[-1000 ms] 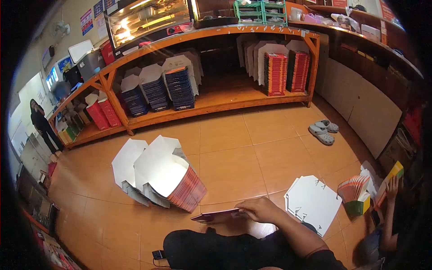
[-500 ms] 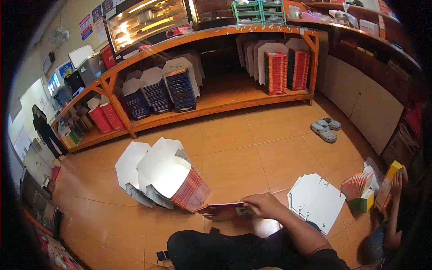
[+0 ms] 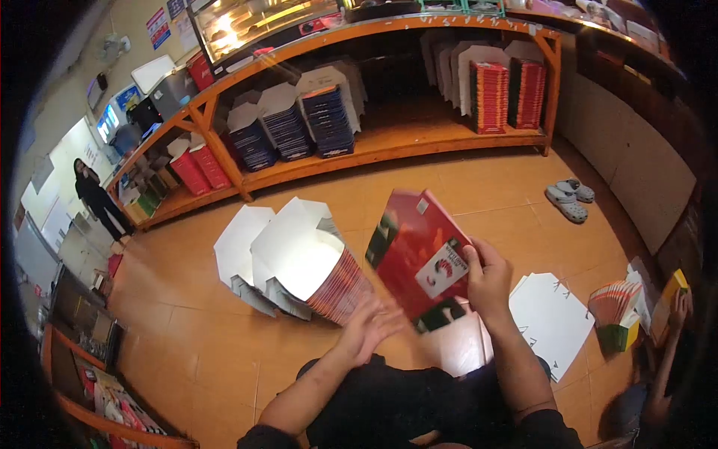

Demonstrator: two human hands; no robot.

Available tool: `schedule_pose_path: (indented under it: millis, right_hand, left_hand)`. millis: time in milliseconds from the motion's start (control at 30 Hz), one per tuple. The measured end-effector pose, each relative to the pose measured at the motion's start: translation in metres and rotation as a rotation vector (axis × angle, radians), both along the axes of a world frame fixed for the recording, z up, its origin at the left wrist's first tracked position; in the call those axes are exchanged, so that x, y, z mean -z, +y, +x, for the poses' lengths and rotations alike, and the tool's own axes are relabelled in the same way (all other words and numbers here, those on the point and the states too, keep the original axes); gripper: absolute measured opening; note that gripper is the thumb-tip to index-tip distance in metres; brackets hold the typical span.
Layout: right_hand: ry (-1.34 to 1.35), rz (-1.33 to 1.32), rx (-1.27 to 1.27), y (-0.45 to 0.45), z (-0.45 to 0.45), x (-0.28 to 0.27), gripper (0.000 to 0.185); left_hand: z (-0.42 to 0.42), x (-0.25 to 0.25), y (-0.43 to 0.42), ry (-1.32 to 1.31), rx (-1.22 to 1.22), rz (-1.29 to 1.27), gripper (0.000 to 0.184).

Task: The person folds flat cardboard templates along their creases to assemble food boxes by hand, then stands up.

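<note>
My right hand [image 3: 488, 275] grips the right edge of a red printed carton [image 3: 419, 251], which is tilted up with its printed side showing. My left hand [image 3: 368, 328], fingers spread and slightly blurred, is near the carton's lower left and holds nothing. Just beyond it on the floor stands a leaning stack of nested red cartons [image 3: 340, 288] with large white flaps [image 3: 288, 243]. Flat white carton sheets [image 3: 550, 318] lie to the right of my right forearm.
At the far right, another person's hand [image 3: 679, 307] holds a yellow and orange carton, beside a fanned carton stack [image 3: 615, 314]. Grey clogs [image 3: 570, 200] lie on the floor. A wooden shelf [image 3: 396, 146] bears carton stacks. A person [image 3: 97, 196] stands at the far left.
The red carton has been raised and turned so its printed face shows. My left hand has come into view beside the nested stack. The view has shifted, moving the scene right and up.
</note>
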State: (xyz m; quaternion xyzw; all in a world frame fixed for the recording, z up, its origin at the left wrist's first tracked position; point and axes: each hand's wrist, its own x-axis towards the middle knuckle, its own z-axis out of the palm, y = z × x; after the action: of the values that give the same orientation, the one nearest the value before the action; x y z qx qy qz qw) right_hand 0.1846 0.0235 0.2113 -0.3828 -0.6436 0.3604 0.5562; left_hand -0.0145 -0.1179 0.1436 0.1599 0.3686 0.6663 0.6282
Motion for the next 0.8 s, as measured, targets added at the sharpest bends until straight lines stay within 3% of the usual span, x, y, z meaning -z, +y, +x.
schedule_pose_path:
  millis: [33, 133, 200, 233, 333, 400, 433, 467, 500, 533, 567, 667, 733, 800]
  right_hand:
    - [0.001, -0.004, -0.012, -0.004, -0.004, 0.004, 0.016]
    - [-0.276, 0.394, -0.036, -0.035, -0.010, 0.029, 0.027]
    - [-0.298, 0.575, -0.130, -0.043, -0.022, 0.061, 0.032]
    - [-0.301, 0.556, -0.141, -0.045, -0.022, 0.074, 0.032]
    - [-0.508, 0.524, -0.238, -0.042, -0.021, 0.091, 0.027]
    - [-0.609, 0.438, -0.535, -0.029, -0.017, 0.088, 0.026]
    - [-0.610, 0.163, -0.555, -0.019, -0.011, 0.094, 0.025]
    - [-0.462, -0.069, -0.466, -0.006, -0.007, 0.090, 0.030]
    - [-0.334, -0.055, -0.329, 0.015, 0.001, 0.085, 0.034]
    - [-0.300, 0.115, -0.163, 0.043, 0.012, 0.098, 0.038]
    - [-0.346, 0.111, -0.091, 0.071, 0.025, 0.107, 0.047]
    - [-0.265, -0.106, 0.066, 0.122, 0.049, 0.149, 0.059]
    - [0.067, -0.476, -0.319, 0.128, 0.063, 0.134, 0.069]
    - [0.099, -0.549, -0.436, 0.122, 0.073, 0.105, 0.067]
  left_hand:
    - [0.007, 0.003, 0.015, -0.030, -0.032, 0.028, 0.042]
    - [0.030, -0.020, 0.046, -0.101, -0.028, 0.152, 0.048]
    - [0.039, -0.026, 0.063, -0.052, -0.069, 0.244, 0.047]
    - [0.034, -0.020, 0.068, 0.016, -0.070, 0.043, 0.041]
    - [0.019, 0.049, 0.075, 0.199, -0.163, -0.065, 0.042]
    - [0.010, 0.044, 0.072, 0.066, -0.124, -0.182, 0.051]
    - [0.006, 0.046, 0.072, 0.154, -0.120, -0.114, 0.055]
    - [0.000, 0.047, 0.071, 0.241, -0.116, -0.045, 0.058]
    - [-0.004, 0.028, 0.069, 0.298, -0.107, -0.115, 0.062]
    - [-0.014, 0.023, 0.066, 0.298, -0.039, -0.041, 0.063]
    - [-0.023, 0.011, 0.063, 0.339, -0.004, -0.011, 0.066]
    - [-0.038, -0.009, 0.057, 0.384, 0.014, 0.067, 0.070]
    - [-0.044, -0.017, 0.054, 0.366, -0.024, 0.118, 0.067]
    - [-0.053, -0.019, 0.051, 0.399, -0.063, 0.132, 0.067]
